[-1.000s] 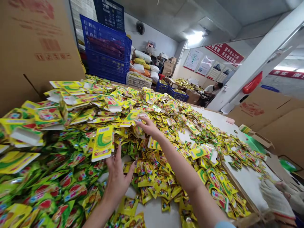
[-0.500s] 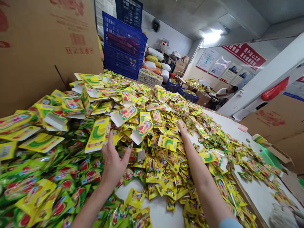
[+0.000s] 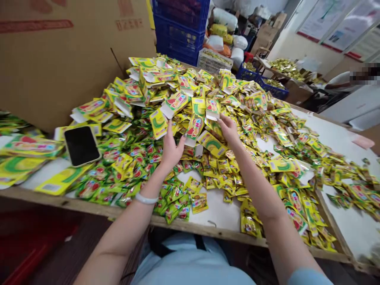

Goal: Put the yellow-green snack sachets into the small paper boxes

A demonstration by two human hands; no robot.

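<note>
A big heap of yellow and green sachets (image 3: 139,170) and flat yellow cartons (image 3: 175,101) covers the white table (image 3: 216,209). My left hand (image 3: 172,148) is raised over the heap, its fingers closed on the lower edge of one flat yellow carton (image 3: 158,123). My right hand (image 3: 228,130) reaches in beside it, fingers curled at a small upright carton (image 3: 212,109). A second carton (image 3: 194,126) stands between the two hands. A white band (image 3: 145,199) sits on my left wrist.
A black phone (image 3: 80,145) lies face up on the pile at left. A tall cardboard box (image 3: 59,59) stands behind it. At the back are blue crates (image 3: 181,27) and a white basket (image 3: 215,61). Another person (image 3: 341,81) sits far right.
The view has tilted down and pulled back, showing the table's front edge and the phone. My right hand drew back toward my left hand, which still holds its carton.
</note>
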